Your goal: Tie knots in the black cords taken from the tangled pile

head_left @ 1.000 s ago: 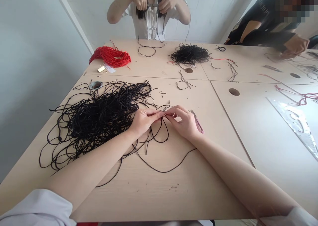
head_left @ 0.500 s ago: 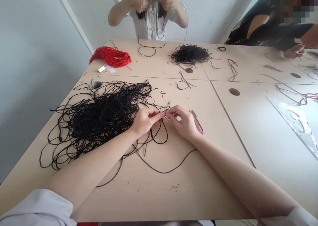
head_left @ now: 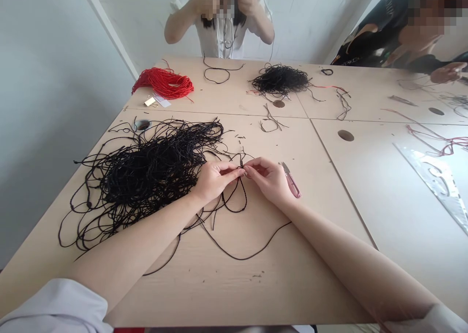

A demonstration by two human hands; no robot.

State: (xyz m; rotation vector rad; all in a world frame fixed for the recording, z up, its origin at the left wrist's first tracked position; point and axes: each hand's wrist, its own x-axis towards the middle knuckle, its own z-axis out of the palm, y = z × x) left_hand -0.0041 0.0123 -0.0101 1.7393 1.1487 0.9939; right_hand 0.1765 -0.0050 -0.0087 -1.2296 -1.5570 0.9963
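Note:
Thumb and fingers of my left hand [head_left: 218,179] are closed on a thin black braided cord [head_left: 245,202], whose loop hangs below onto the table. My right hand [head_left: 268,178] pinches the same cord just beside it, the fingertips of both hands almost touching. Fingers hide the exact spot where the cord is gripped. Left of my hands spreads a big tangled heap of black cords [head_left: 153,167]. Close by my right hand lies a pair of pink-handled thread snips [head_left: 291,180]. One long strand curves across the table below my hands.
A red cord bundle [head_left: 163,83] and a smaller black cord heap [head_left: 281,79] lie farther back. A clear plastic ruler [head_left: 433,177] rests at the right. Round holes [head_left: 345,135] pierce the tabletop. Two other people work with cords at the far side and right.
My fingertips have shifted slightly on the cord, and a short upright piece now shows above them. The long strand dips a little lower. The person at right has moved a hand rightward.

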